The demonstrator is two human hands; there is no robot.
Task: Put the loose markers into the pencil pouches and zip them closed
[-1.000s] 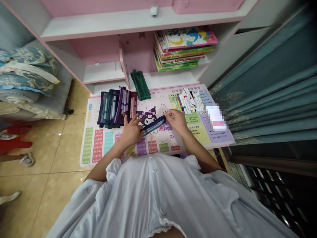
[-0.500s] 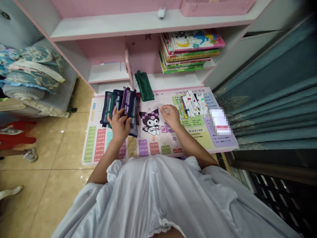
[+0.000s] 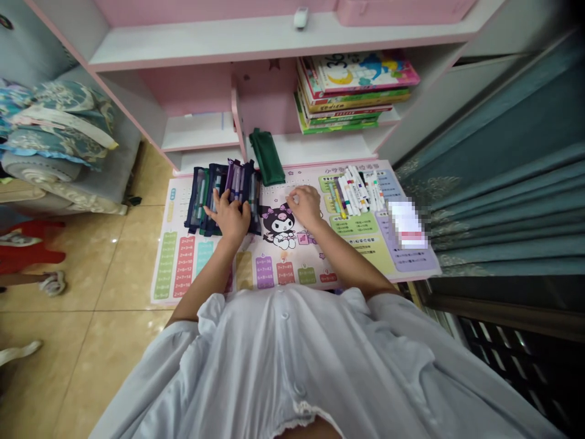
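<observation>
On the multiplication mat (image 3: 205, 292) the red tile reads 7×7=49 and 7×8=56, the purple tile 6×7=42; its small Chinese heading is too tiny to read; the top picture book (image 3: 365, 70) seems to show a large 36.

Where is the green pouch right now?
In the head view, the green pouch lies on the white desk at the mat's top edge, just right of the pencil cases and left of the books.
</observation>
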